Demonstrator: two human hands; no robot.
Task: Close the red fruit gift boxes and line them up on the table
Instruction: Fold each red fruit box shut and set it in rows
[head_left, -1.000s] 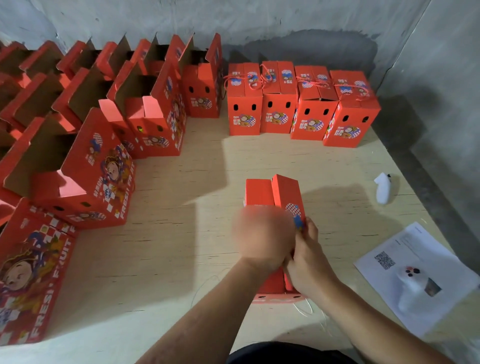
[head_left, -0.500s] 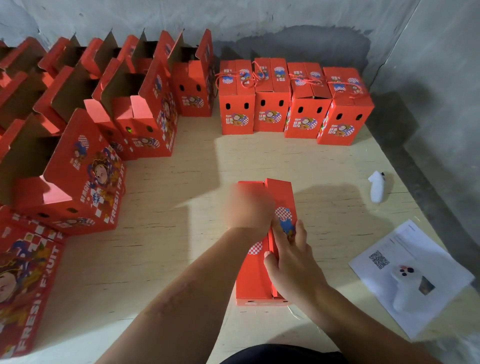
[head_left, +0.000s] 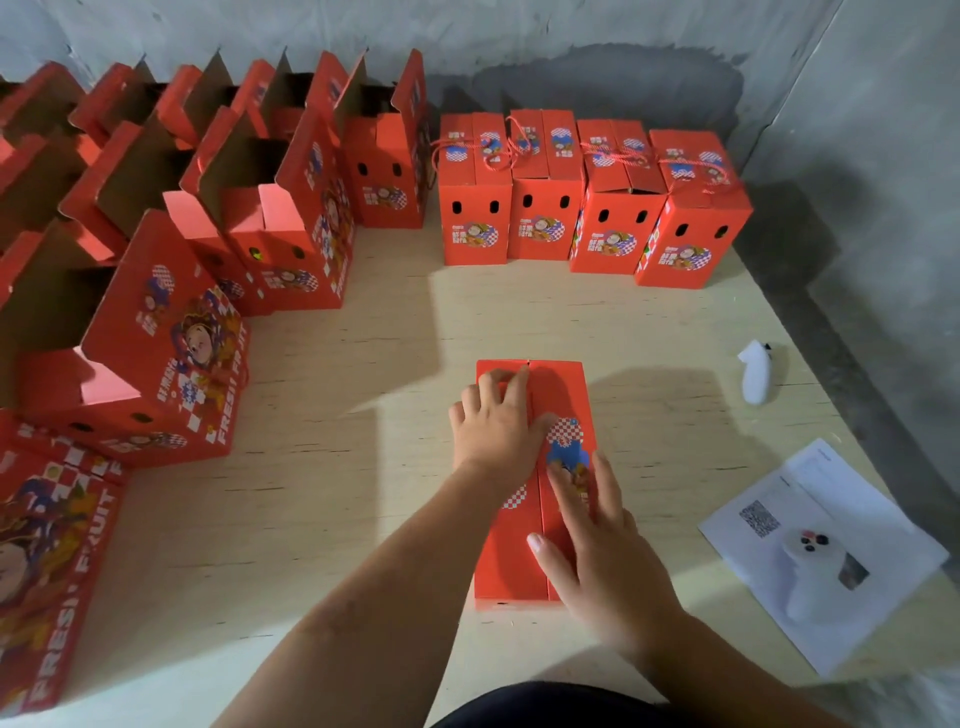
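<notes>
Table (head_left: 332, 493) holds closed box (head_left: 563, 384).

2 bare forearms, no sleeves; dark garment (head_left: 545, 706) at the bottom edge.

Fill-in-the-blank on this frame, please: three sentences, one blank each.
1. Both hands, the left hand and right hand, press flat on the top flaps of the ____ box.
2. The row of closed boxes at the wall numbers ____.
3. One white controller lies on a sheet of ____.

Missing: red; four; paper
</notes>
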